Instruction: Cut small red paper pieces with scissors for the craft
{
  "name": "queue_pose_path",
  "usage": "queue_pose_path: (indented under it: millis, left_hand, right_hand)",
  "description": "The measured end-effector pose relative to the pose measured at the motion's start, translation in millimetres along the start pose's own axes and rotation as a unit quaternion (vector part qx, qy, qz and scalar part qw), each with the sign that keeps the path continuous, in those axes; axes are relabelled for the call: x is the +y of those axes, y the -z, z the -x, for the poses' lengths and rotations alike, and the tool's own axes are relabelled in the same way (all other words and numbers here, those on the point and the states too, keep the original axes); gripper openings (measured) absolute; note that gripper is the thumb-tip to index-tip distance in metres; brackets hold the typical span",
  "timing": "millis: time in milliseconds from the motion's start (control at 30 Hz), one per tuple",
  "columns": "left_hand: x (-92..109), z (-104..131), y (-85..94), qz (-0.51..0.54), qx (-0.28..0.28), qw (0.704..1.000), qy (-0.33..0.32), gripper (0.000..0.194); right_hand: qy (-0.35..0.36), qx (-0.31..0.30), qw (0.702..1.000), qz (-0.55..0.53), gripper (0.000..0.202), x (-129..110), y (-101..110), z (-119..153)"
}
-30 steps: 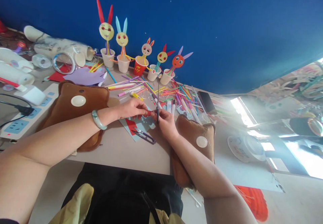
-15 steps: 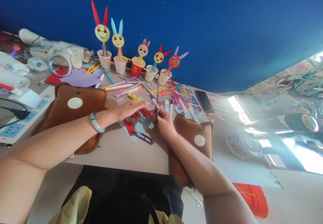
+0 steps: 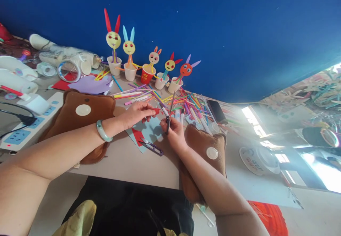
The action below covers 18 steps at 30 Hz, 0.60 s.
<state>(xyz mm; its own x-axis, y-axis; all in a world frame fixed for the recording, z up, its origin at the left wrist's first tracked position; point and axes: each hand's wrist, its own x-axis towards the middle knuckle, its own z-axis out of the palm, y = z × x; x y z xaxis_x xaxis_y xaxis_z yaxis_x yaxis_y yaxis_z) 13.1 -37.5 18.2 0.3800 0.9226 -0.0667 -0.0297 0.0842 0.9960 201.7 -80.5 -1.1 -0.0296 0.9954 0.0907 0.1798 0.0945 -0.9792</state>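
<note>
The left hand (image 3: 135, 115) pinches a small red piece (image 3: 156, 111) at its fingertips, and the right hand (image 3: 174, 133) grips black-handled scissors (image 3: 167, 120). The red piece sits between the two hands, to the left of the scissors and apart from them, above the worktop (image 3: 128, 166). The scissors' long axis runs away from the person, blades leading toward the row of cups (image 3: 130, 73), so it passes beside the piece. The piece is too small here to tell its own long axis surely.
</note>
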Motion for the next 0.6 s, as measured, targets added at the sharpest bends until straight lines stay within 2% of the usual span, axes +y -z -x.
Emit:
queue_pose_path:
  millis: [133,267,433,600]
  left_hand:
    - [8.3,-1.1,1.7,0.046,0.041,0.998,-0.009,0.015]
    - [11.3,0.2,-0.3,0.096,0.068,0.993,-0.034,0.014]
    - [7.2,1.2,-2.5,0.115,0.066,0.990,-0.051,0.015]
    - [4.1,1.6,-3.6,0.113,0.054,0.990,-0.058,0.015]
  right_hand:
    - [0.007,-0.032,0.997,0.076,0.035,-2.4,2.7,0.8]
    - [-0.001,-0.100,0.989,0.107,0.042,-6.1,4.1,2.7]
    - [-0.007,-0.171,0.978,0.117,0.053,-8.9,4.0,4.5]
    - [0.000,-0.204,0.972,0.117,0.059,-8.8,4.2,4.8]
